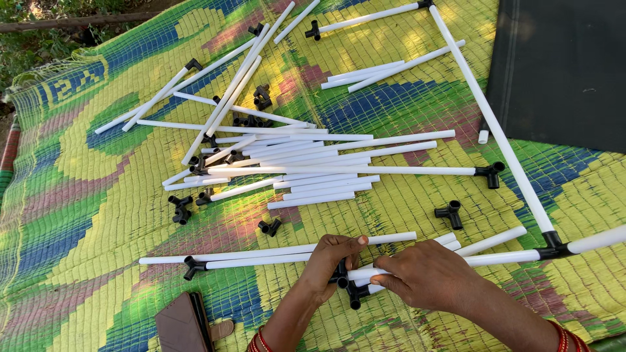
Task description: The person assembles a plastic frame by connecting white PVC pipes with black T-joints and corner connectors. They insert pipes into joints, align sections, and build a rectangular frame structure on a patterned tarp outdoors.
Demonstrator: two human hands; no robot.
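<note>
My left hand (331, 264) grips a black plastic corner connector (342, 272) near the bottom middle of the head view. A long white tube (261, 261) lies along the mat leftward from it to another black connector (191, 267). My right hand (427, 274) holds a short white tube (363, 274) whose end sits at that connector, with a second black connector (355, 294) just below. Both hands rest low over a woven mat (78, 195) in yellow, green and blue.
A loose pile of several white tubes (293, 163) and black connectors (180, 208) covers the mat's middle. A joined frame of long tubes (495, 130) runs down the right side. A dark sheet (561, 65) lies top right, a brown wallet (182, 324) bottom left.
</note>
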